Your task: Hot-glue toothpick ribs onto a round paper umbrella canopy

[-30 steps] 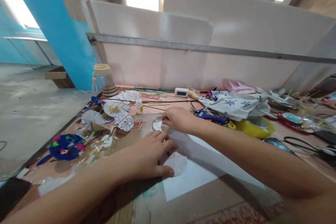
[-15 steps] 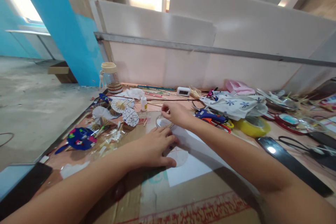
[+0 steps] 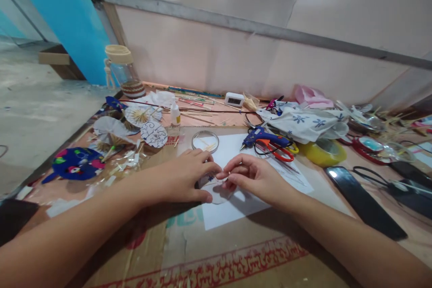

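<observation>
My left hand [image 3: 184, 179] lies over a small round white paper piece [image 3: 216, 193] on a white sheet [image 3: 236, 175], its fingers curled and pressing the piece down. My right hand [image 3: 251, 177] has come beside it, thumb and forefinger pinched on a thin stick at the paper piece's top edge. The two hands' fingertips nearly touch. Just beyond them stands a small clear round dish [image 3: 205, 141] with several short sticks in it.
Several small paper umbrellas [image 3: 153, 133] and a blue patterned one [image 3: 76, 164] lie at the left. A blue glue gun [image 3: 266, 137], red scissors [image 3: 278, 150], yellow tape roll [image 3: 322, 153], flowered cloth [image 3: 303, 121] and black phone [image 3: 362, 200] crowd the right. Cardboard [image 3: 202, 252] covers the near table.
My right hand drew back from the clear dish to the paper piece beside my left hand, now pinching a thin stick. The camera tilted down and closer.
</observation>
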`<act>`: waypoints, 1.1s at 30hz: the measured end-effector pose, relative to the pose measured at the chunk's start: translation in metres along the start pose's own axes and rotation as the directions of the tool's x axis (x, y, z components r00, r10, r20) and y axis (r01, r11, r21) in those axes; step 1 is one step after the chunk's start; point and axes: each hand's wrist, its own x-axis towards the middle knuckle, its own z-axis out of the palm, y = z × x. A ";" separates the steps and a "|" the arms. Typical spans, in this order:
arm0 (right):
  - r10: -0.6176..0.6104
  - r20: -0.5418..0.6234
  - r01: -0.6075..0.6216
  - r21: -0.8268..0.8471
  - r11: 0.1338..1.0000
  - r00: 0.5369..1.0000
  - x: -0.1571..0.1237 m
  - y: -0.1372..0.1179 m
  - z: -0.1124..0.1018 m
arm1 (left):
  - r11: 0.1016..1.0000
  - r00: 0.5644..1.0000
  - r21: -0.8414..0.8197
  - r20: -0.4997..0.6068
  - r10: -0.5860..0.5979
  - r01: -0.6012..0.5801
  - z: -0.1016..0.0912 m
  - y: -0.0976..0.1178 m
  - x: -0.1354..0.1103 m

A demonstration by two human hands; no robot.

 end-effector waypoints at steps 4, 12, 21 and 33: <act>0.013 -0.042 -0.015 -0.070 0.997 0.999 0.000 -0.001 0.001 | 1.000 1.000 -0.010 0.006 -0.016 0.016 0.000 0.001 0.002; 0.187 -0.013 -0.187 -0.157 0.970 0.982 -0.002 -0.005 0.001 | 0.999 0.999 -0.018 -0.038 0.036 -0.037 0.004 -0.002 0.005; -0.098 0.044 0.107 -0.436 0.894 0.994 0.001 0.002 0.002 | 0.997 0.996 -0.043 -0.064 0.065 -0.068 0.005 -0.006 0.006; -0.123 0.016 0.115 -0.492 0.863 0.992 -0.001 0.006 0.001 | 0.996 0.999 0.085 -0.051 0.001 0.003 0.010 0.010 0.008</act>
